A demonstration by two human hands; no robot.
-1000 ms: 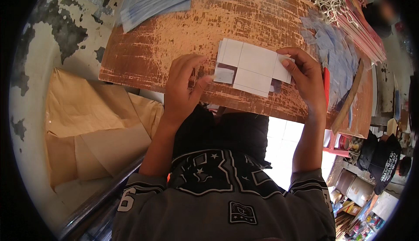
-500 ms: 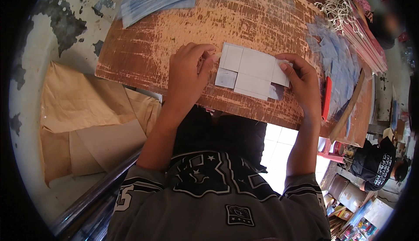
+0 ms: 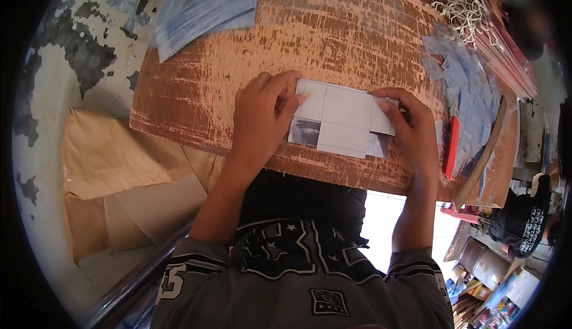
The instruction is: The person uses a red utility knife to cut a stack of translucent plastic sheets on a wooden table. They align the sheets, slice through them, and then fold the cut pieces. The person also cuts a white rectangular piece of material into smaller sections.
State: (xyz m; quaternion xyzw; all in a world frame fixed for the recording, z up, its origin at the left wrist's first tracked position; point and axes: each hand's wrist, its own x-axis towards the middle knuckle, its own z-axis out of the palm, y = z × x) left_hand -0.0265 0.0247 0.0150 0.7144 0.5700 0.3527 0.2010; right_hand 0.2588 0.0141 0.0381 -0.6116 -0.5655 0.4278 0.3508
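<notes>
A flat white card blank (image 3: 347, 105) with creased lines and cut-out corners lies on the worn brown tabletop, close to its near edge. Glossy greyish sheet (image 3: 304, 132) shows under it at the two near cut-outs. My left hand (image 3: 262, 114) pinches the card's left edge, thumb on top and fingers at the far-left corner. On the opposite side, my right hand (image 3: 411, 117) has the right edge between thumb and forefinger; the other fingers curl in behind. The fingertips under the card are hidden.
A red-handled cutter (image 3: 451, 150) and a wooden strip (image 3: 481, 156) lie to the right beside clear plastic pieces (image 3: 468, 99). Beyond them are white strings (image 3: 468, 16) on pink sticks. Bluish plastic sheets (image 3: 205, 10) sit far left; brown paper (image 3: 119, 156) is below the table's left side.
My left thumb has come onto the card's left edge, where the fingers were at its corner before. The view has shifted a little, and the right hand keeps its hold.
</notes>
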